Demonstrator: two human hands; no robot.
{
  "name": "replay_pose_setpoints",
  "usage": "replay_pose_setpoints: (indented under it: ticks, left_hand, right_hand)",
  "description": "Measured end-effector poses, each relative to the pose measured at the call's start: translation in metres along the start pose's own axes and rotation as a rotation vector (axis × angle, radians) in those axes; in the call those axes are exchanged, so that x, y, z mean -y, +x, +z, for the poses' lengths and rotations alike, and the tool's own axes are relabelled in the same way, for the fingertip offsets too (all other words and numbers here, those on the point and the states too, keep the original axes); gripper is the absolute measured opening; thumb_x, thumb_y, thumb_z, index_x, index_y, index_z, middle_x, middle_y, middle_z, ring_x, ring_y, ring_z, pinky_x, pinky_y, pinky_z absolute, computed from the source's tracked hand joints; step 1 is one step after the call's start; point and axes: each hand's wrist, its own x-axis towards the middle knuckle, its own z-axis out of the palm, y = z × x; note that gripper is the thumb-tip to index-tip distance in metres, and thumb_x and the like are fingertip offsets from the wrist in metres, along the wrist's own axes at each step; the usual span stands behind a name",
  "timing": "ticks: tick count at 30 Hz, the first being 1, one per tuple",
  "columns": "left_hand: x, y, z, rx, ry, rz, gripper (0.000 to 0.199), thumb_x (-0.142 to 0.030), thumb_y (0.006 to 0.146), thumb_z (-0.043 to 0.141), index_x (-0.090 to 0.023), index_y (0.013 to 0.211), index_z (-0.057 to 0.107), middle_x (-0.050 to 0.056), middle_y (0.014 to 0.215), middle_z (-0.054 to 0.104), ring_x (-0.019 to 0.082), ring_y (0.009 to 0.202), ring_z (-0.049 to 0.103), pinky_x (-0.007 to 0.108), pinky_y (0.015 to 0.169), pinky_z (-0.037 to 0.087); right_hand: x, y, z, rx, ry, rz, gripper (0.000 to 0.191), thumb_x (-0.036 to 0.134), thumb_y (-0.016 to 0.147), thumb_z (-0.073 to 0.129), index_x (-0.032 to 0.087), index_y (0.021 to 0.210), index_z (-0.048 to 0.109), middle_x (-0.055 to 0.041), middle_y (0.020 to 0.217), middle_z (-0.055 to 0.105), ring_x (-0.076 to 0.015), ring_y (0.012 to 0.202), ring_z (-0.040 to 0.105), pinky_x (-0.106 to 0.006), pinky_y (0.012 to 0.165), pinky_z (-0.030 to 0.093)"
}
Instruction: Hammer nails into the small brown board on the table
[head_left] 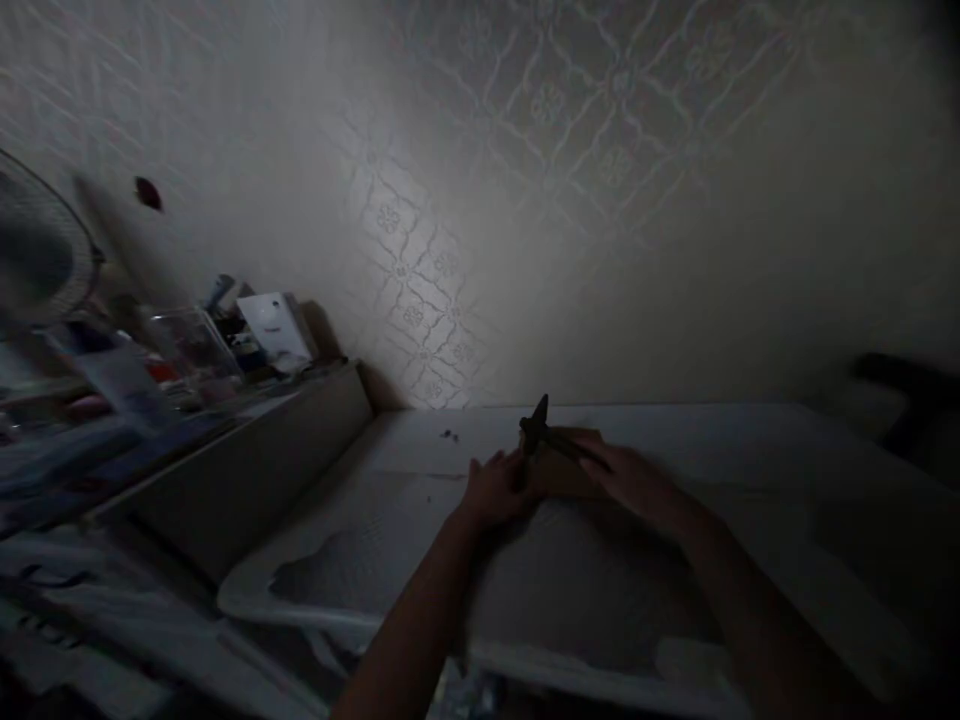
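In dim light, my right hand [626, 482] is wrapped round the handle of a hammer [534, 425], whose dark head points up and to the left. Below the hammer lies a flat brown piece [566, 478], perhaps wood, on the white table. My left hand [499, 488] is at the left end of this brown piece, its fingers bent and close under the hammer head. What those fingers pinch, if anything, is too dark to make out. Several small dark bits [450, 435] lie on the tabletop to the left.
The white table [405, 440] stands against a patterned wall [600, 200]. On the left, a cabinet [247, 480] carries a white box [274, 325], a clear container [191, 345] and clutter. A round fan [37, 240] stands at far left. Something dark [911, 390] is at the right.
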Motion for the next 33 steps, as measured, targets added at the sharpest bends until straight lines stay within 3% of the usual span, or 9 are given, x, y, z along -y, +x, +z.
replay_pose_setpoints:
  ticks: [27,33]
  left_hand:
    - [0.0001,0.0006,0.0002,0.005,0.000,-0.008,0.070,-0.065,0.080,0.041,-0.030,0.139,0.028,0.004,0.146,0.031,0.032,0.134,0.023,0.063,0.104,0.012]
    - [-0.0006,-0.0007,-0.0010,0.003,-0.029,-0.007,0.066,-0.064,0.080,0.042,-0.030,0.136,0.034,0.003,0.146,0.031,0.031,0.135,0.023,0.064,0.104,0.010]
  right_hand:
    - [-0.0019,-0.0003,0.0018,-0.018,-0.006,-0.008,0.041,0.026,0.085,0.040,0.020,0.122,0.055,-0.0081,0.116,0.062,-0.0234,0.104,0.057,-0.039,0.090,0.043]
    - [-0.0032,0.0008,0.0026,-0.015,0.005,-0.020,0.041,0.027,0.085,0.039,0.020,0.122,0.055,-0.0084,0.116,0.061,-0.0235,0.104,0.058,-0.039,0.089,0.044]
